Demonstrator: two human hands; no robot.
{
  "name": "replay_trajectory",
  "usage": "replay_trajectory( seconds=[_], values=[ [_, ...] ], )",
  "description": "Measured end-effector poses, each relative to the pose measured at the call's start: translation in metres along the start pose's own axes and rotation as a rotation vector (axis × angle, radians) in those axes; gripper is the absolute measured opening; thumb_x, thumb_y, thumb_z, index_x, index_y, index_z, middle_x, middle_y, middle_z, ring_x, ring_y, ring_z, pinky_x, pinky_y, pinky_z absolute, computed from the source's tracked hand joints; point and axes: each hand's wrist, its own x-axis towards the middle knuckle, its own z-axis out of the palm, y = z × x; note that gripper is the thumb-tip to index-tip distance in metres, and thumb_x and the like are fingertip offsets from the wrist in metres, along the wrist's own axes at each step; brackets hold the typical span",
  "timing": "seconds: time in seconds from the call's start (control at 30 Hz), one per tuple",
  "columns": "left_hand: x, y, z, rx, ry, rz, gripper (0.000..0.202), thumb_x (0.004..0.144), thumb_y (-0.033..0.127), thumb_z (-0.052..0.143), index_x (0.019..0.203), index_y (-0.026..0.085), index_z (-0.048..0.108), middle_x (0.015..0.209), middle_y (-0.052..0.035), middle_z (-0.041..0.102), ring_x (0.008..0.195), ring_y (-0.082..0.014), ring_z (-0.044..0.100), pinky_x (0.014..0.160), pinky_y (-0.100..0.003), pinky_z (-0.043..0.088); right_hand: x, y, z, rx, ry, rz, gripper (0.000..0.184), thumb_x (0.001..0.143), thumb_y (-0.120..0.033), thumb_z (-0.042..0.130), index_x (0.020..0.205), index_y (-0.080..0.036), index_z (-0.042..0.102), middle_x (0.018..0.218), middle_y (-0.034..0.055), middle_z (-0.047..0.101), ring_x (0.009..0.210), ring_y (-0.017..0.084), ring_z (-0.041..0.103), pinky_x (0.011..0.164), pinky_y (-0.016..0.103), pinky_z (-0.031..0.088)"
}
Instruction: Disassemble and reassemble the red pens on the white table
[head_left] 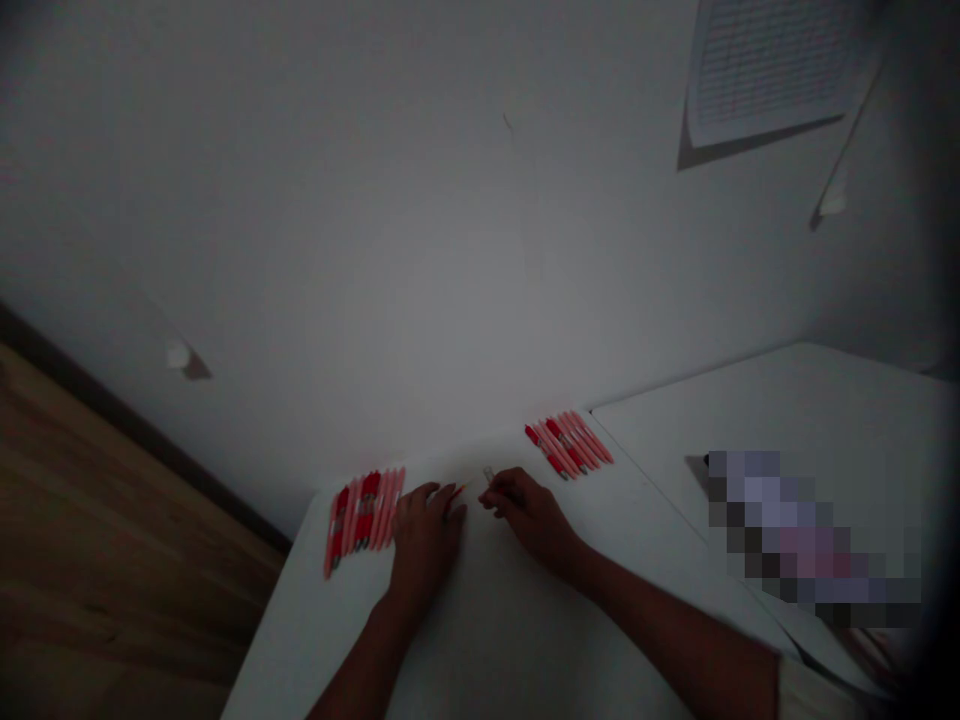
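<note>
My left hand (426, 540) rests on the white table (487, 630), its fingertips pinching a thin red pen part (457, 494). Facing it, my right hand (529, 515) pinches a small clear pen part (488, 475) between finger and thumb. The two hands are close together but apart. Just left of my left hand lies a row of several red and pink pens (364, 510), side by side. Beyond my right hand, a second group of similar pens (568, 445) lies near the table's far edge.
Another white tabletop (780, 400) adjoins on the right and holds a pixelated, unreadable object (810, 540). A printed sheet (776, 70) hangs on the white wall ahead. Wooden flooring (112, 520) lies beyond the table's left edge.
</note>
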Motion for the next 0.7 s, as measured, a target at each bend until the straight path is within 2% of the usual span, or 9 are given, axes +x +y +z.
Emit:
replay_trajectory(
  seconds=[0.23,0.4,0.53,0.7],
  values=[
    [0.001,0.002,-0.002,-0.035,-0.001,-0.016,0.036,0.090,0.038,0.046,0.119,0.024,0.062,0.116,-0.0115,0.060,0.108,-0.0296,0.049,0.090,-0.047,0.039,-0.001,-0.004,-0.001,-0.027,-0.004,0.007,0.018,0.085,-0.036,0.058,0.093,-0.021,0.052,0.081,0.0023,0.067,0.075,0.016,0.064,0.068,0.028,0.050],
    [0.005,-0.005,-0.001,-0.092,0.033,0.024,0.035,0.091,0.030,0.041,0.117,0.021,0.063,0.108,-0.0106,0.064,0.101,-0.0265,0.055,0.089,-0.044,0.041,0.000,-0.002,-0.001,-0.050,-0.003,0.008,0.019,0.085,-0.038,0.058,0.092,-0.022,0.052,0.081,0.0028,0.067,0.075,0.016,0.064,0.068,0.030,0.050],
    [0.008,-0.016,0.003,-0.106,0.054,-0.073,0.033,0.090,0.032,0.041,0.104,0.017,0.068,0.101,-0.0109,0.068,0.099,-0.0273,0.058,0.093,-0.044,0.039,0.000,0.000,-0.002,-0.064,-0.001,0.010,0.019,0.085,-0.038,0.058,0.092,-0.021,0.052,0.082,0.0034,0.068,0.074,0.017,0.064,0.068,0.030,0.050],
    [0.010,-0.021,0.002,-0.116,-0.004,-0.116,0.032,0.087,0.035,0.045,0.093,0.018,0.071,0.093,-0.0107,0.071,0.095,-0.0280,0.061,0.090,-0.042,0.040,-0.001,-0.001,-0.002,-0.054,-0.007,0.008,0.017,0.085,-0.036,0.057,0.093,-0.022,0.052,0.082,0.0033,0.068,0.074,0.016,0.064,0.068,0.030,0.050]
  ],
)
